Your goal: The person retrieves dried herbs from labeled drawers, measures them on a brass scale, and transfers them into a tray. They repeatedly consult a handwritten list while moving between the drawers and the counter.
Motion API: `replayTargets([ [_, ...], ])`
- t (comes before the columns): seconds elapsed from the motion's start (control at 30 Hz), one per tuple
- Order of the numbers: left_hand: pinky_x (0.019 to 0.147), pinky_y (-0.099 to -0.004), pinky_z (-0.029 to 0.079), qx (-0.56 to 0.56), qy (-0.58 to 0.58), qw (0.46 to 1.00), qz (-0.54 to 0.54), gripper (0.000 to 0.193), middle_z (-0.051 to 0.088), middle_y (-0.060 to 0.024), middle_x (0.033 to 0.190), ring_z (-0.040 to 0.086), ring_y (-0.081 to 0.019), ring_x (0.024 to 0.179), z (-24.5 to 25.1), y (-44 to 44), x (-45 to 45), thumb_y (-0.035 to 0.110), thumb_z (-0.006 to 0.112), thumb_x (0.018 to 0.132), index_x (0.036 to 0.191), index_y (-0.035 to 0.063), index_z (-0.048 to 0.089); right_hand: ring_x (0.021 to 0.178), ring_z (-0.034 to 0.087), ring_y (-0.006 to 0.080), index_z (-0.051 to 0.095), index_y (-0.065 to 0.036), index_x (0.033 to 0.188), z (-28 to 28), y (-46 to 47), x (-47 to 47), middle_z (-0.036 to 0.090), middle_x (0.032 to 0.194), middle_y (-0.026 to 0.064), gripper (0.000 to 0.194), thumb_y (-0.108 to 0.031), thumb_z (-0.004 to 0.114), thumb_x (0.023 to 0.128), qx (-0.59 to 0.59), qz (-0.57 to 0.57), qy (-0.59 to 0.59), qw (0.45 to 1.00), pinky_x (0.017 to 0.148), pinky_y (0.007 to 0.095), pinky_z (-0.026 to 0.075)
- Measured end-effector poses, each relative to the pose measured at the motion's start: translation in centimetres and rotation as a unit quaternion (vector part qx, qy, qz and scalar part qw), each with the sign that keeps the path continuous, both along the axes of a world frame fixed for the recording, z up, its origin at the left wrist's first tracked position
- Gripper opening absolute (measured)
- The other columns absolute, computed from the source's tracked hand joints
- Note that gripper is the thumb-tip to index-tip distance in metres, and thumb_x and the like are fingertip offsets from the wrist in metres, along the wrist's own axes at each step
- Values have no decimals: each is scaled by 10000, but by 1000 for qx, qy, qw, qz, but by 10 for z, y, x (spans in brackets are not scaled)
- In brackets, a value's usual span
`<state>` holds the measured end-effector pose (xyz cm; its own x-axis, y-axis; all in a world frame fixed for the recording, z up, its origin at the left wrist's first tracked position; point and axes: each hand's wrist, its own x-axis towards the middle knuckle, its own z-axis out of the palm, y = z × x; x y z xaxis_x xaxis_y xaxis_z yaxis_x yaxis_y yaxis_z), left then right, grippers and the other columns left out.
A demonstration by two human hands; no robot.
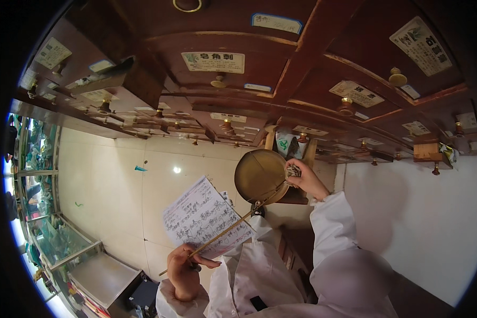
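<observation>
My left hand point(185, 270) grips the thin beam point(222, 233) of a hand-held steelyard balance. A sheet of paper with handwriting point(206, 216) lies against that hand, under the beam. The beam slants up towards a round brass weighing pan point(258, 173), whose visible inside shows no contents. At the pan's right rim, my right hand point(308, 181) has its fingers closed around a clump of pale dried herb pieces point(293, 171). Just beyond, a pulled-out wooden drawer point(311, 153) holds a plastic bag point(284, 143) with dark dried matter in it.
A dark red wooden cabinet point(238, 93) with many labelled, knobbed drawers spans the top. Another drawer point(139, 85) juts out at left, and one point(433, 155) at right. Glass display cases point(55, 238) line the left. Small green scraps point(140, 168) lie on the tiled floor point(115, 187).
</observation>
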<state>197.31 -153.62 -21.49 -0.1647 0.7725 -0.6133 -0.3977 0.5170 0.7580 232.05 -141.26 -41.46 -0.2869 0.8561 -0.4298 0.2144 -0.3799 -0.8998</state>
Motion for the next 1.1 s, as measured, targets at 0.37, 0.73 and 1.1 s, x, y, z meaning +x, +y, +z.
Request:
replayTargets([
  [0.37,530,-333,482,13,26,1000,10,392,562,-133,619,660,-375,571,-8,1,6,324,401,880,839,-49,515,1106,524,337,563,-70,1255,-25,32,-29,518,1215,168,475,-119,699,803,134,283,-168,935,952,377,429],
  [0.73,500,-349,531,9,102,991,88,391,518,-104,575,607,-288,497,22,-11,-19,351,424,905,797,-16,505,1105,575,416,416,33,1306,-105,-28,-28,542,1246,279,635,-261,683,811,-207,138,-461,852,916,475,493],
  [1.1,504,-351,533,25,114,986,121,383,520,-114,554,592,-277,487,21,-17,-33,341,416,903,748,1,498,1114,519,465,372,-124,1413,-153,-37,-76,441,1301,277,797,-52,738,708,-16,25,-358,933,936,468,470],
])
